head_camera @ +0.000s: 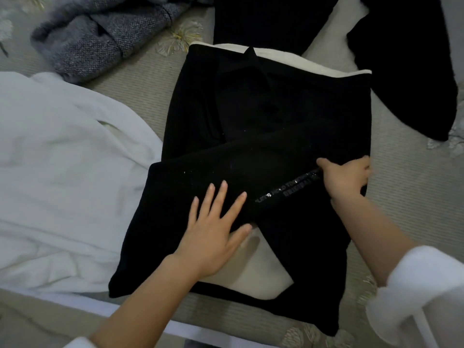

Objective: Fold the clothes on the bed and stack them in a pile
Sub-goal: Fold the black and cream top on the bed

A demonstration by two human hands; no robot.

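Black cream-lined garment (251, 136), half-folded on bed (401, 197)

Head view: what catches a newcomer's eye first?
The black garment with white lettering fills the centre of the bed. The left hand presses flat on it, and the right hand grips its right edge. A white garment lies at left, a grey jacket at top left.
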